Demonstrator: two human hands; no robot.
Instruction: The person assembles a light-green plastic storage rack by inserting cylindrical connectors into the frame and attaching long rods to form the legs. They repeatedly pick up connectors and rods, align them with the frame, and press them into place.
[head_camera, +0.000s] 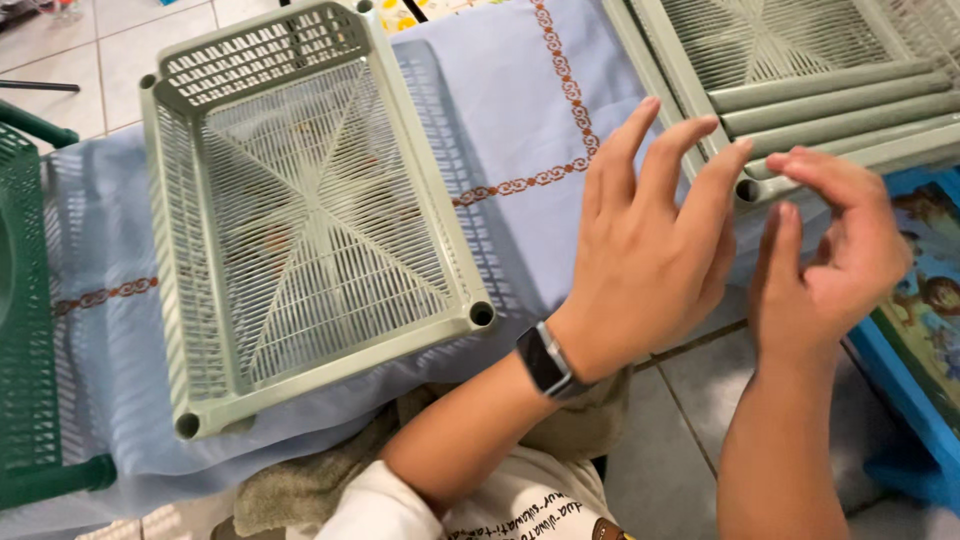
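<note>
**Both hands open at the corner of the upper shelf tray**

Your hands meet at the near corner of the pale green shelf tray (800, 60) at the top right, where several matching green tubes (830, 105) lie across its near edge. Your left hand (650, 250), with a smartwatch (548, 362) at the wrist, is spread flat, fingers apart, their tips reaching the tray's rim; it grips nothing. Your right hand (835, 255) is loosely curled just beside the round corner socket (747, 190), fingers bent but closed on nothing that shows. A second slatted tray (300, 210) lies well apart to the left on the pale blue embroidered cloth (520, 110). A dark green rack (25, 330) stands at the far left, a blue picture-printed box (925, 330) at the right.
</note>
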